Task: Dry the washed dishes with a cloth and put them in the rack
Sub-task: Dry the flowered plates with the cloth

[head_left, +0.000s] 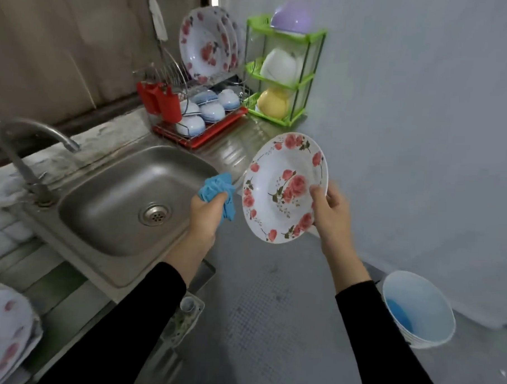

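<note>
Floral plate [286,187] mid-air, tilted, face toward camera, right of sink [130,198], above floor. Right grip [331,212] pinches its right rim, thumb on face. Left grip [207,216] clenched round bunched blue cloth [217,190], just left of plate; contact unclear.

Risk: one-edge pinch; if plate still wet, could slip and drop to floor.

Counts: one plate held; three, maybe four, standing in far rack [220,129]; green shelf [304,36] holds three bowls; plate pile [2,334] near left, number unclear.
</note>
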Tool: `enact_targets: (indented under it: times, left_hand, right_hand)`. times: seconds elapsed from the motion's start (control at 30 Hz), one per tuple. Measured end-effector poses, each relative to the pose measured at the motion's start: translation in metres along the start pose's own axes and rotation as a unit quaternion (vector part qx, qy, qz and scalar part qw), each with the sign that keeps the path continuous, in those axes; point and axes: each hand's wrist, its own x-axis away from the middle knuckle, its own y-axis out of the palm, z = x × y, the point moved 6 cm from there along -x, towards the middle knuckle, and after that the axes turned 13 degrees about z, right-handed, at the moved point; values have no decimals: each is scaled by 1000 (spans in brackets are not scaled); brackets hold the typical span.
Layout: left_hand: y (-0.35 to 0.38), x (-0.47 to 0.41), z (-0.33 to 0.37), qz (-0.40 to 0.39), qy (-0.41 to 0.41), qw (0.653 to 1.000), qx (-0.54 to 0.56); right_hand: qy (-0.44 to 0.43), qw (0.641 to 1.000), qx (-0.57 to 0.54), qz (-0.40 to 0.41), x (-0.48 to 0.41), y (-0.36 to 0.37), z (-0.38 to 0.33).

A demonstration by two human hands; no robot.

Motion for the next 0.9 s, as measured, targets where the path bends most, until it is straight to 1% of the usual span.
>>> enact_targets:
  times: [0.17, 0.3, 0.47, 0.6, 0.73, 0.9]
  left_hand:
    - [64, -11, 17, 27, 25, 999, 19]
    - [100, -44, 40, 54, 48, 997, 32]
    - [136, -109, 73, 115, 89, 987, 62]
    - [167, -171, 109, 129, 135, 981, 60]
    - [193, -227, 158, 172, 167, 966, 98]
    - [206, -288, 207, 231, 211, 945, 100]
  right_hand:
    - [-50, 999, 3, 1, -63, -12, -16]
    - [-79, 997, -2, -10, -117, 12, -23]
    - [-154, 987, -12, -40, -188, 73, -37]
    - [-207, 977, -15, -46, -254, 131, -49]
    - [-252, 965, -25, -66, -321, 197, -80]
    - [-300, 948, -44, -93, -371, 273, -116]
